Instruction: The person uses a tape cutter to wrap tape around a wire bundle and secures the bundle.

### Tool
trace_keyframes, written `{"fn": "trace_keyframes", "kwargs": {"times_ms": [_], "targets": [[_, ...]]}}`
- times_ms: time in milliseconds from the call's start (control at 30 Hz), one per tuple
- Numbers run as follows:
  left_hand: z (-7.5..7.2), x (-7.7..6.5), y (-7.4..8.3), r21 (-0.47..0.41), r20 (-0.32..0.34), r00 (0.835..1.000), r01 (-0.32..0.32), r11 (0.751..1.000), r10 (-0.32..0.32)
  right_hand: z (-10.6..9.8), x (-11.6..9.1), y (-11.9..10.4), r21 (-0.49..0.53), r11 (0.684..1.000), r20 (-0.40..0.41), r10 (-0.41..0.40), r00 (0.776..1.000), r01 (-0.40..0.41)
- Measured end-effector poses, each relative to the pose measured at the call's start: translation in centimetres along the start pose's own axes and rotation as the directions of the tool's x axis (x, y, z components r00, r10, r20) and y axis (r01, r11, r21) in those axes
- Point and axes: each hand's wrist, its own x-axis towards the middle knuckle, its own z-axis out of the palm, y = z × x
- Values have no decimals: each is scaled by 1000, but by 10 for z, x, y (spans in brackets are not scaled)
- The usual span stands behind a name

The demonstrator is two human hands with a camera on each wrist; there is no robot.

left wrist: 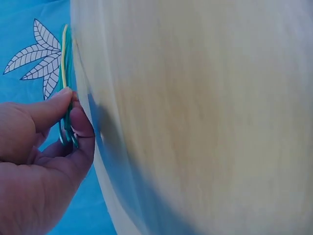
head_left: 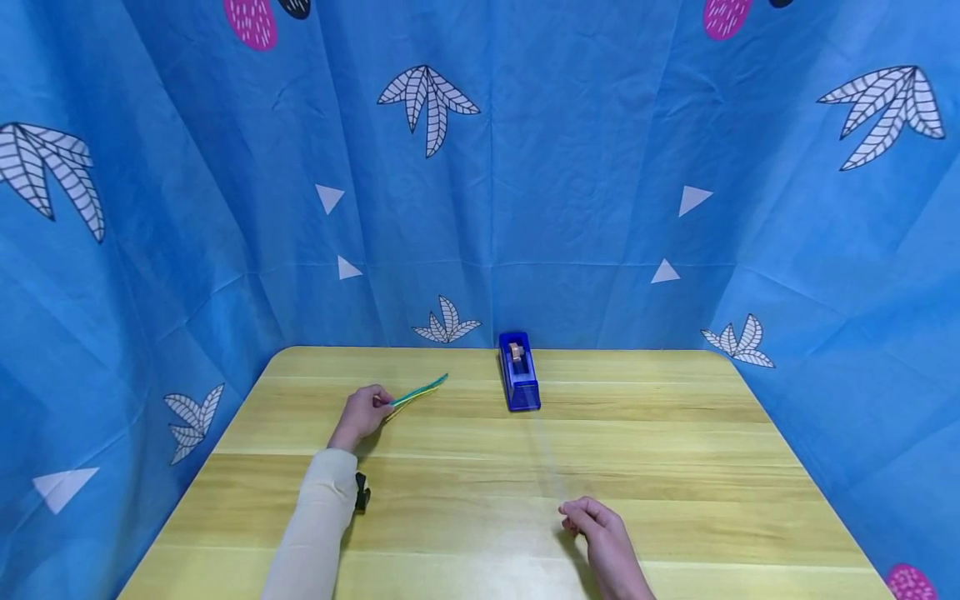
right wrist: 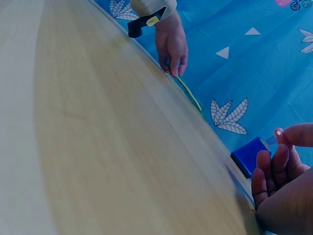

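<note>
My left hand (head_left: 362,413) pinches a bundle of thin green and yellow strands (head_left: 420,392) between thumb and fingers over the left part of the table. In the left wrist view the strands (left wrist: 66,54) stick out past the fingertips, and their lower ends bend near the palm. A blue tape dispenser (head_left: 519,372) stands at the table's back edge, a small roll in it. From its front a strip of clear tape (head_left: 549,454) runs toward me, its free end pinched by my right hand (head_left: 603,537). The right wrist view shows the dispenser (right wrist: 248,155) partly behind that hand.
The light wooden table (head_left: 465,500) has rounded back corners. A blue patterned curtain (head_left: 585,167) hangs close behind it and along both sides. A small black device (head_left: 362,493) sits on the left wrist, at the end of a pale sleeve (head_left: 311,525).
</note>
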Motion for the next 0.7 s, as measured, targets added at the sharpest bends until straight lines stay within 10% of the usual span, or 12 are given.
{"fn": "trace_keyframes", "kwargs": {"times_ms": [700], "targets": [[14,0,12,40,3,1000,11,999,-11,0,0,0,8,1000,19,-14,1000,14]]}}
